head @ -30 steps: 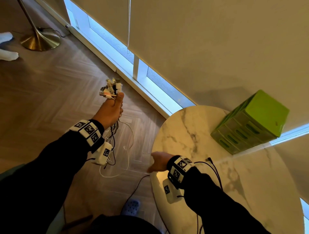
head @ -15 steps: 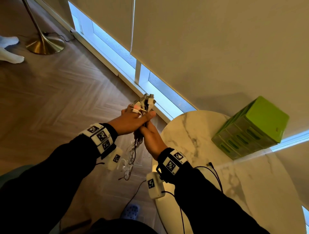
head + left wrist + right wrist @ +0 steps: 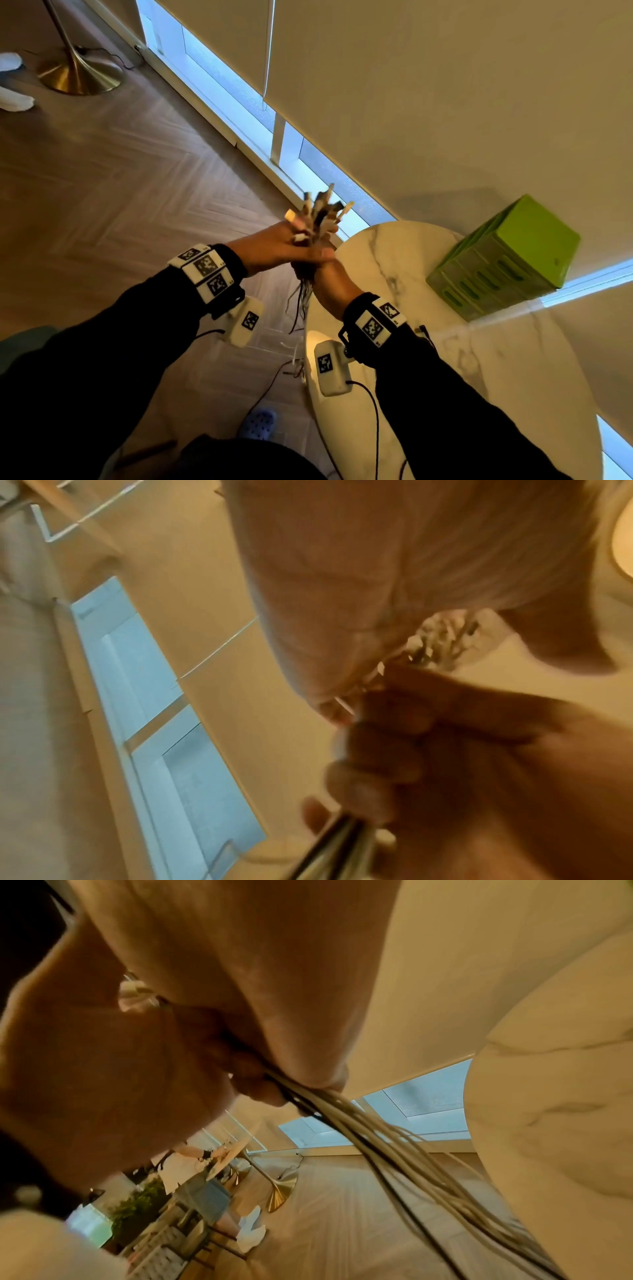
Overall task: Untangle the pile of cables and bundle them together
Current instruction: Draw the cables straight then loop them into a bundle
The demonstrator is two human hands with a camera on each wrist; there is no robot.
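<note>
A bundle of white and black cables [image 3: 317, 219] stands upright in front of me, its connector ends fanned out at the top. My left hand [image 3: 277, 245] grips the bundle just under the connectors. My right hand [image 3: 329, 284] grips the same bundle right below, touching the left. The loose lengths [image 3: 300, 305] hang down beside the table towards the floor. In the left wrist view the connectors [image 3: 441, 637] poke out past my palm. In the right wrist view the strands [image 3: 377, 1148] run out from under my curled fingers [image 3: 253, 1080].
A round marble table [image 3: 513, 383] stands at the right with a green crate [image 3: 507, 260] on its far side and a thin black cable [image 3: 424, 330] on top. A brass lamp base [image 3: 80, 77] stands far left on the wood floor. A blue slipper [image 3: 258, 423] is below.
My left hand carried the bundle right, towards the table. My right hand left the table edge, rose and took hold of the bundle under the left hand.
</note>
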